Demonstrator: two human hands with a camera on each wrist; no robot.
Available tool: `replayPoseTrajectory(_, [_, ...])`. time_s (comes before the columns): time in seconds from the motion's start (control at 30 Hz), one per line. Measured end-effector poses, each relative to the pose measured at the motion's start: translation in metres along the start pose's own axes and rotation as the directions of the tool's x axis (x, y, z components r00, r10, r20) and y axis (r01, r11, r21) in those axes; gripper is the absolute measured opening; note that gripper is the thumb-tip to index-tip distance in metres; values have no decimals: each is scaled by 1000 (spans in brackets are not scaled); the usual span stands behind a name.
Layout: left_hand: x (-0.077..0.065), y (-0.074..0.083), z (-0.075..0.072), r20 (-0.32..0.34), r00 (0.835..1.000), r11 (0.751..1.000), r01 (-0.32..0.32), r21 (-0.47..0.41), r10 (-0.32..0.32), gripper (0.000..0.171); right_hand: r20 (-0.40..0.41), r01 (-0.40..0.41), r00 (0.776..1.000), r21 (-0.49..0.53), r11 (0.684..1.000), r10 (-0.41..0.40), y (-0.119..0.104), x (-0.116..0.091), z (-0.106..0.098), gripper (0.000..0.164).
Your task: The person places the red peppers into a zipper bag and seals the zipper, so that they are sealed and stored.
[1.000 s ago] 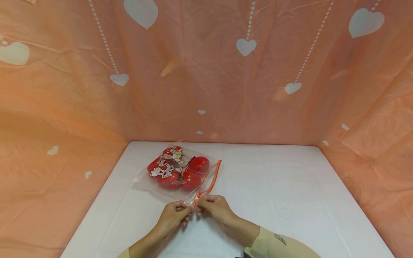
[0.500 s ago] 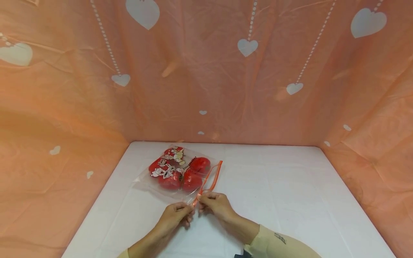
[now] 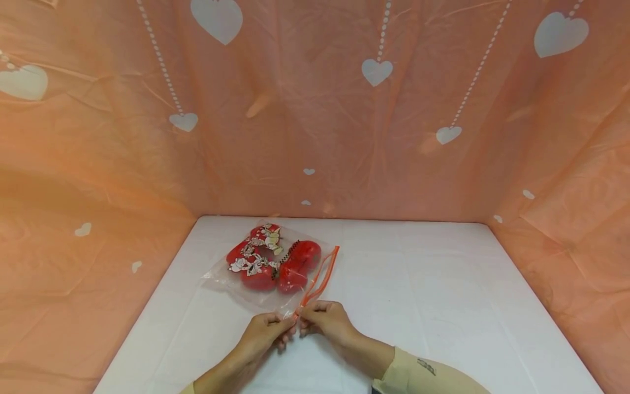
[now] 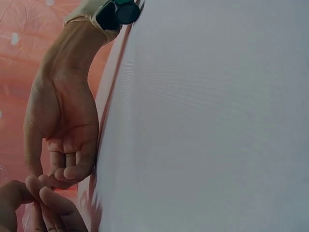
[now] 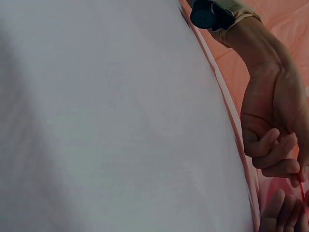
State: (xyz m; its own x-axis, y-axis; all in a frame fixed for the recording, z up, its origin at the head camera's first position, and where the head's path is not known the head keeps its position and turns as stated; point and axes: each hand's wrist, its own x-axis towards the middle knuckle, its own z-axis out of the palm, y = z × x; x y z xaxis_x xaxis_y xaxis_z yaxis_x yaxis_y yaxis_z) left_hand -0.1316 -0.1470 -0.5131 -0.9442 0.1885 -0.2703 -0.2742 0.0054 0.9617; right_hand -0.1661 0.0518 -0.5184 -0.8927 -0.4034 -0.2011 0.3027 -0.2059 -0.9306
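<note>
A clear plastic zip bag (image 3: 221, 272) with cartoon prints lies on the white table, left of centre in the head view. Inside it are several shiny red rounded things (image 3: 294, 276), whose kind is not clear. An orange zip strip (image 3: 328, 273) runs along the bag's right edge, its two sides apart at the far part. At the near corner, my left hand (image 3: 262, 335) pinches the strip's end between thumb and fingers. Right beside it, my right hand (image 3: 333, 324) pinches the strip too. Both wrist views show the hands meeting fingertip to fingertip at the frame's edge, with the bag mostly out of sight.
The white table (image 3: 418, 295) stretches to the right of the bag. Orange sheeting (image 3: 334, 137) with white hearts hangs behind the table and along both sides. Dark devices sit at the wrists, one dark device (image 5: 204, 14) showing in the right wrist view.
My right hand first slid a little away along the orange strip, then came back toward my left hand. The red things near the strip shifted slightly inside the bag. Both hands kept their pinch.
</note>
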Motion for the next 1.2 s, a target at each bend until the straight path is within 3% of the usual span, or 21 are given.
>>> replayPoseTrajectory(0.23, [-1, -4, -2, 0, 1000, 998, 1, 61, -1, 21, 7, -22, 1000, 17, 1000, 22, 4, -4, 1, 17])
replayPoseTrajectory(0.43, [-2, -5, -1, 0, 1000, 998, 3, 57, -3, 18, -5, -20, 1000, 39, 999, 20, 5, -4, 1, 13])
replayPoseTrajectory(0.83, [-1, -5, 3, -69, 997, 998, -24, 61, 28, 15, -75, 42, 996, -35, 999, -44, -1, 6, -10, 12])
replayPoseTrajectory(1.2, [-4, -4, 4, -60, 998, 998, -18, 55, 21, 18, -118, 27, 992, -48, 998, -32, -8, 15, -24, 15])
